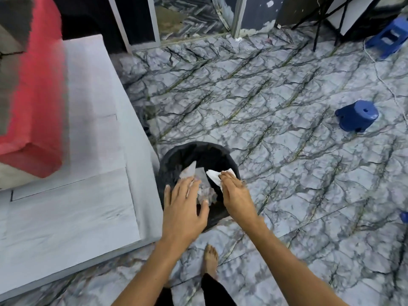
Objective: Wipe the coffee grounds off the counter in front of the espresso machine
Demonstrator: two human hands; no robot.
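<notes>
head view: single wide-angle camera worn on the person's head, aimed steeply down and forward. near field: both forearms, a black-lined bin (pixel 199 155), one bare foot (pixel 210 262). left edge: grey worktop (pixel 66 217). far field: marbled floor (pixel 287 107), blue stools (pixel 356 115). edges bowed by lens; no second view.

Bin (pixel 176 155) on floor (pixel 287 107), just right of counter (pixel 66 195) edge. My hands over bin. Two stools (pixel 357 115) far right.

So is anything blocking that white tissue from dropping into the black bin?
Nothing visible does. The white tissue, under the right hand, is already over the open mouth of the black bin; the left hand hovers beside it.
</notes>
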